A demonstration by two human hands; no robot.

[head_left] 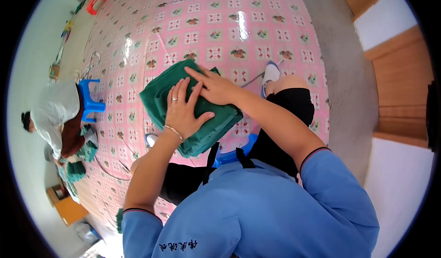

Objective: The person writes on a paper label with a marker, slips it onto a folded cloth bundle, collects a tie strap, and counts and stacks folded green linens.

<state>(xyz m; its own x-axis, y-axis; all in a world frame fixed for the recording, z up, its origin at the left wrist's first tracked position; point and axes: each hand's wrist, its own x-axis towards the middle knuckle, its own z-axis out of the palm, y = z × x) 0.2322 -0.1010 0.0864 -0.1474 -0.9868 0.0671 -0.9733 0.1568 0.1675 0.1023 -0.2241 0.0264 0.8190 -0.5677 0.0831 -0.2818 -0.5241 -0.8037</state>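
Note:
A stack of folded green cloth lies in front of my body, above the pink patterned floor covering. My left hand, with a ring and a bracelet, rests flat on top of the cloth with its fingers spread. Beside it, my right hand presses on the upper part of the stack, fingers stretched out towards the left. The fingertips of both hands are close together. Neither hand is wrapped round the cloth.
A person bends over green cloth at the left, beside a blue stool. A red stool stands at the upper left. Another blue stool shows under me. Wooden panels line the right side.

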